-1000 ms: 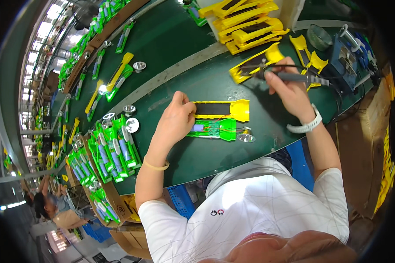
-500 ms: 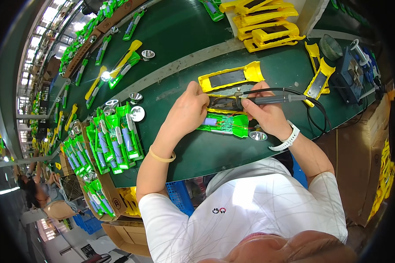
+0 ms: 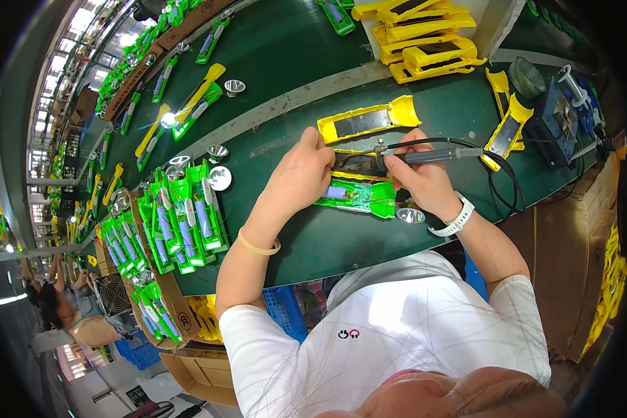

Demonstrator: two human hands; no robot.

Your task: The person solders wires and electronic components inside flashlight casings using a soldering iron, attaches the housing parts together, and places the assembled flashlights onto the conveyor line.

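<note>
My right hand (image 3: 428,182) is closed round the grey handle of a soldering iron (image 3: 439,155), whose tip side points left over a yellow casing (image 3: 361,175) with a dark panel. At the casing's left end my left hand (image 3: 301,171) is pinched shut; what its fingers hold is hidden. Just below lies an open green housing (image 3: 380,200) with a purple battery cell (image 3: 336,193), a circuit board and thin wires. Beside that housing's right end is a silver reflector (image 3: 410,216). A second yellow casing (image 3: 361,124) lies beyond my hands.
At left, a carton holds several green housings (image 3: 188,216). Yellow casings (image 3: 435,52) are stacked at the back. On the right stand a blue box-shaped device (image 3: 554,122), a solder wire spool (image 3: 570,82) and a glass cup (image 3: 526,75). The iron's black cable (image 3: 512,188) loops over the table's edge.
</note>
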